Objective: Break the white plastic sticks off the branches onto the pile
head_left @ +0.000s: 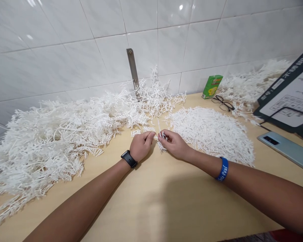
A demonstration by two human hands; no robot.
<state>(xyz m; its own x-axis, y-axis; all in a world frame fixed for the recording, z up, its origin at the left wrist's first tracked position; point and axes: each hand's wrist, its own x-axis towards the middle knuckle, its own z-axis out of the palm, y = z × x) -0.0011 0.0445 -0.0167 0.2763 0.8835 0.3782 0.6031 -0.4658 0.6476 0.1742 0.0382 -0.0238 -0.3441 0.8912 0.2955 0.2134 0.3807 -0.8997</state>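
My left hand, with a black watch at its wrist, is closed in a pinch at the middle of the table. Close by on its right, my right hand has its fingers curled around a thin white branched plastic strip. One end of the strip sticks up past the fingertips. What lies between the left thumb and finger is too small to make out. A few small white bits lie just below the fingertips. Right of my hands spreads a flat heap of short white plastic pieces.
A large tangled pile of white branched plastic strips covers the left. A metal bracket stands against the tiled wall. At the right are a green box, eyeglasses, another white pile, a printed carton and a phone.
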